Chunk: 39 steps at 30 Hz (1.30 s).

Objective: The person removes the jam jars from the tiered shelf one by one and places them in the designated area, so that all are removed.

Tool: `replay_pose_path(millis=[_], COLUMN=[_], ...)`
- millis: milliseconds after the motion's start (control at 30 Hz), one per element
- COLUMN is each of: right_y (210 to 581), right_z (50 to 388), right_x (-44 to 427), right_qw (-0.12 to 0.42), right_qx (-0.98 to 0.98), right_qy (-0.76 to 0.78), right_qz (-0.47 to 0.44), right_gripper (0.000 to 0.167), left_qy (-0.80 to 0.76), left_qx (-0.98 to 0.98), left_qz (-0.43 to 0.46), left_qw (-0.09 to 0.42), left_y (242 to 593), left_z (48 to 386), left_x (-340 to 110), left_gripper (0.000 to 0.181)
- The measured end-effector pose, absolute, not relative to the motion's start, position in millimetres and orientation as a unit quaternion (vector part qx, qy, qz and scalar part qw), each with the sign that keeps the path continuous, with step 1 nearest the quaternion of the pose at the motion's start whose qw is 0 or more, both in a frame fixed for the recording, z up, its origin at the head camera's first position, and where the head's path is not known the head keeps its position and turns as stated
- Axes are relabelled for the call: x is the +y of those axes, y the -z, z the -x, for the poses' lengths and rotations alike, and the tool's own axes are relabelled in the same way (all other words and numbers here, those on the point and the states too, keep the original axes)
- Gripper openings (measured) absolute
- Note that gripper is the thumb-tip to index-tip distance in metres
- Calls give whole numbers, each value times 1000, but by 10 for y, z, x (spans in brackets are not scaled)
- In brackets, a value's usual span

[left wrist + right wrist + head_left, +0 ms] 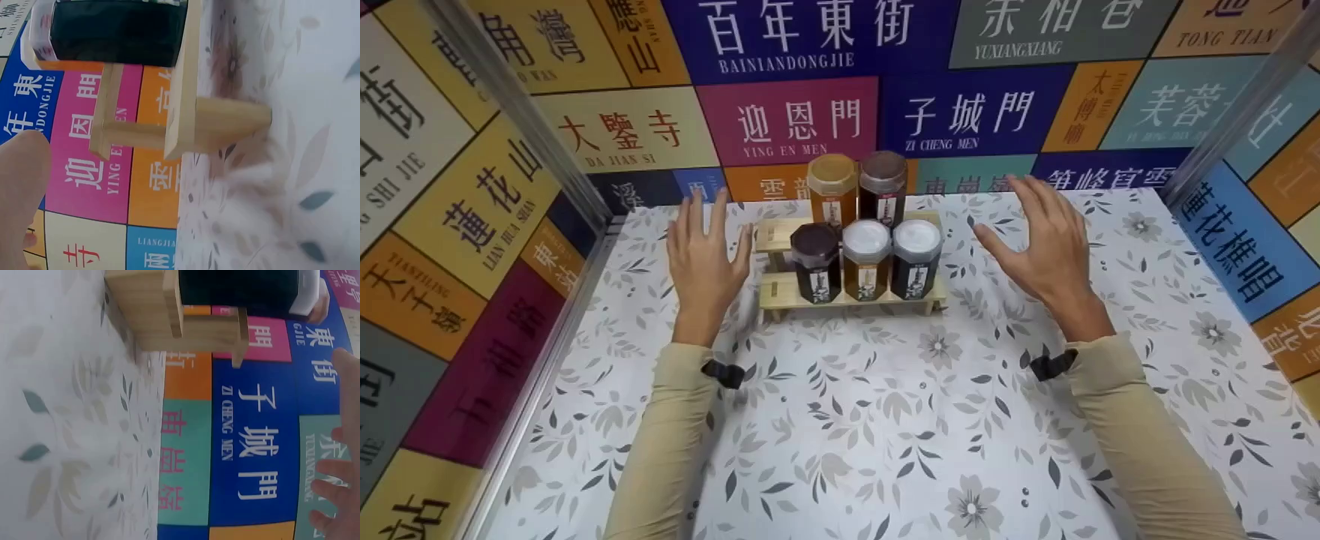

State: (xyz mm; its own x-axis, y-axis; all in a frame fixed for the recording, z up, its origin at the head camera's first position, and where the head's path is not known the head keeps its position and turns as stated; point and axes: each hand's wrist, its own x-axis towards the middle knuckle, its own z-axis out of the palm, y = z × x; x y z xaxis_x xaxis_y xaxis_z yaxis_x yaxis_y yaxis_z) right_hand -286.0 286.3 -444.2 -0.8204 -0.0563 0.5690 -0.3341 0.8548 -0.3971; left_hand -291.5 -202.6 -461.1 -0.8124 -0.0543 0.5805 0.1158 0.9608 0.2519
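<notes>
A two-step wooden rack (851, 296) stands on the table and bears several eight-sided jars. On its lower step are a dark-lidded jar (816, 262), an amber jar with a white lid (865, 261) and a dark jar with a white lid (916, 259). Behind them, higher up, are an amber-lidded jar (832, 191) and a brown-lidded jar (883, 187). To the left of the rack, my left hand (701, 259) is held with fingers spread, touching nothing. My right hand (1044, 247) is apart from the rack on its right side, thumb out and fingers extended.
The table (885, 405) has a white cloth with a leaf and flower print. Panels with coloured street-name signs (787, 120) rise behind it and along both sides. A clear edge strip (540, 360) runs down the table's left side.
</notes>
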Motion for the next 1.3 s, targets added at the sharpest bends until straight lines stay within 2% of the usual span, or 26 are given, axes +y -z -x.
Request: replay_pose_path(millis=[100, 233, 433, 633, 767, 900, 1133, 1300], right_y=[4496, 4566, 4646, 4729, 4833, 4951, 5026, 5023], right_z=[2821, 2755, 2688, 2698, 2702, 2694, 2683, 2659], right_x=[2748, 2581, 2353, 2176, 2091, 2049, 2001, 2001], right_qw=[296, 288, 248, 236, 215, 194, 188, 194], right_qx=[-908, -902, -894, -870, -866, -857, -838, -843], right_qy=[-266, -288, -328, -365, -385, -422, -469, -463], right_qz=[-127, -145, -180, -232, -237, -225, -204, -194], right_gripper=[79, 75, 72, 69, 73, 84, 91, 91], left_qy=[175, 252, 377, 470, 469, 477, 540, 565], left_qx=[-929, -913, -883, -854, -860, -861, -832, -817], left_qz=[27, 28, 19, 34, 34, 29, 24, 10], left_qw=[324, 321, 278, 219, 199, 177, 123, 113], left_y=[4656, 4754, 4958, 5164, 5293, 5418, 5519, 5552], left_z=[2897, 2876, 2873, 2933, 2951, 2933, 2868, 2851], left_x=[-1975, -1909, -1804, -1727, -1717, -1728, -1772, -1798], left_gripper=[58, 53, 56, 44, 34, 26, 26, 23])
